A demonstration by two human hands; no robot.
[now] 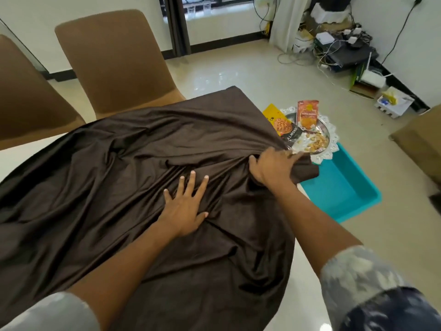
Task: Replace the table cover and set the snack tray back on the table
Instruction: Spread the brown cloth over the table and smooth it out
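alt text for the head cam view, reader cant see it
A person spreads a wrinkled dark brown table cover over a table: the left hand presses flat on it, the right hand grips its far edge. Just beyond, a snack tray of packets sits by a teal tub; two brown chairs stand at left.

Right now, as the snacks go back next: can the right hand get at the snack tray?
Probably yes. The snack tray sits just past the right hand, by the teal tub, with nothing between them. But that hand grips the table cover, so it would have to let go first.
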